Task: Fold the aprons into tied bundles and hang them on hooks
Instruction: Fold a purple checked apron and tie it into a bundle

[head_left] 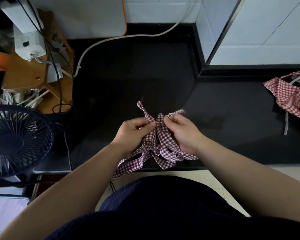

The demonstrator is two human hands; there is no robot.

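Now my left hand and right hand each pinch the checked apron at its bunched top; I'd pull evenly so the knot sets centred.

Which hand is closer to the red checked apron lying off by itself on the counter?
Right. The right hand grips the apron being tied, on the side toward the lone apron at far right; the left hand grips the same cloth, farther left.

I count 2 aprons, the near apron at 6 o'clock and the far apron at 3 o'clock, and 1 fan at 9 o'clock.
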